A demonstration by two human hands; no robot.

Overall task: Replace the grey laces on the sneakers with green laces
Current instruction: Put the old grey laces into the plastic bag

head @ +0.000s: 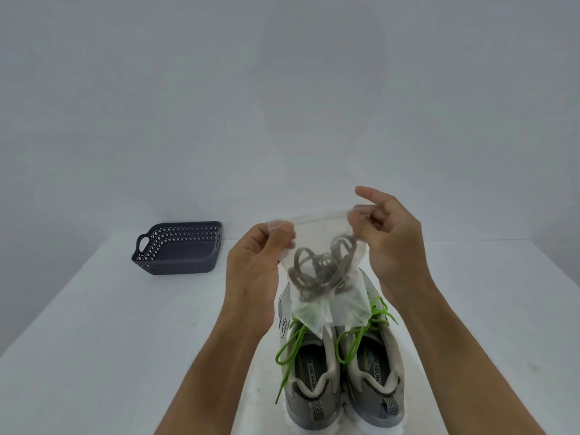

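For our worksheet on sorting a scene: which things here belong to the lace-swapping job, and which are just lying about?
Belongs to the job:
pair of grey sneakers
bright green laces in the sneakers
grey laces inside the clear plastic zip bag
left hand and right hand, each pinching the bag's top

Lying about:
dark grey perforated plastic basket
white table

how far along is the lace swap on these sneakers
Done: both sneakers carry green laces. In hand: the grey laces sit inside a clear bag, whose top edge the left hand and right hand pinch. Left: probably closing the bag; the basket looks empty.
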